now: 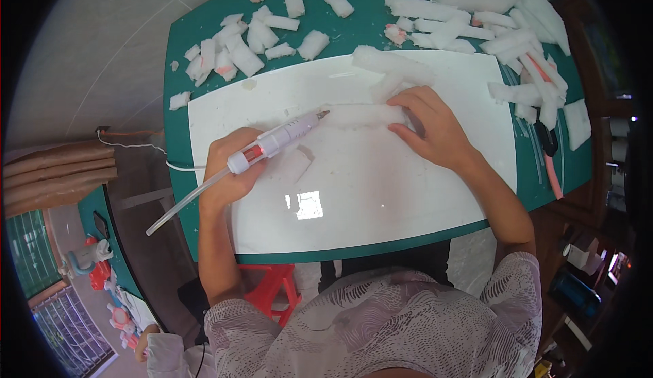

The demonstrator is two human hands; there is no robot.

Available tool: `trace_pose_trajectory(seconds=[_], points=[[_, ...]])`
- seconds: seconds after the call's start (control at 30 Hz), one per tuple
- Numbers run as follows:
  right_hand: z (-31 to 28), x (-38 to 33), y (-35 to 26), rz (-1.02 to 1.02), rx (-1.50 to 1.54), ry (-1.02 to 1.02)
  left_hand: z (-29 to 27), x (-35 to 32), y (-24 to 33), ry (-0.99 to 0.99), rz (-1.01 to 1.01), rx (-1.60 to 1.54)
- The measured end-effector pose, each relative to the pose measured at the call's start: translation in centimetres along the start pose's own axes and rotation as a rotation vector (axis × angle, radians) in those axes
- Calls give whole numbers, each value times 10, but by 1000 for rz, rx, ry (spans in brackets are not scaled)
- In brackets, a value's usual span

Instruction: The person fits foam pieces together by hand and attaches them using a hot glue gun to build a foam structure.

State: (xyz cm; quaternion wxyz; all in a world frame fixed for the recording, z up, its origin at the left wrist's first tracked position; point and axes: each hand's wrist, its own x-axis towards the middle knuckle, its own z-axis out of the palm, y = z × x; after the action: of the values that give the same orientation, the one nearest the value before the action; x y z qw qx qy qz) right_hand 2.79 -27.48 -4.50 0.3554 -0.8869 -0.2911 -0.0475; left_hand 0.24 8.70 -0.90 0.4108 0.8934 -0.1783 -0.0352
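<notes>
My left hand (228,174) is closed round a pale lavender hot glue gun (282,136). A long clear glue stick (183,204) sticks out of its back end. The gun's metal nozzle meets the left end of a white foam-like strip (360,115) lying on the white board (381,208). At the strip's other end, my right hand (435,130) pinches it between thumb and fingers. Just beyond the right hand lie more white strips (391,65). Beside my left hand sits a small white piece (294,164).
Short white pieces (238,48) are scattered over the green table (183,31) at the far left. Longer strips (442,28) pile up at the far right, by a black and pink handled tool (547,143). A white cable (182,168) crosses the left edge. Below stands a red stool (272,289).
</notes>
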Motion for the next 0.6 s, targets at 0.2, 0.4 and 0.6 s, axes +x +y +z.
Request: trace_pose_trajectory(seconds=[0.2,0.4,0.6], points=[[2,-1,1,43,30,-9,-5,-1,-2,-3,-82,-11],[2,-1,3,75,32,-9,-1,0,-5,6,-51,13],[0,-1,4,66,45,-13,0,2,-4,0,-3,-3]])
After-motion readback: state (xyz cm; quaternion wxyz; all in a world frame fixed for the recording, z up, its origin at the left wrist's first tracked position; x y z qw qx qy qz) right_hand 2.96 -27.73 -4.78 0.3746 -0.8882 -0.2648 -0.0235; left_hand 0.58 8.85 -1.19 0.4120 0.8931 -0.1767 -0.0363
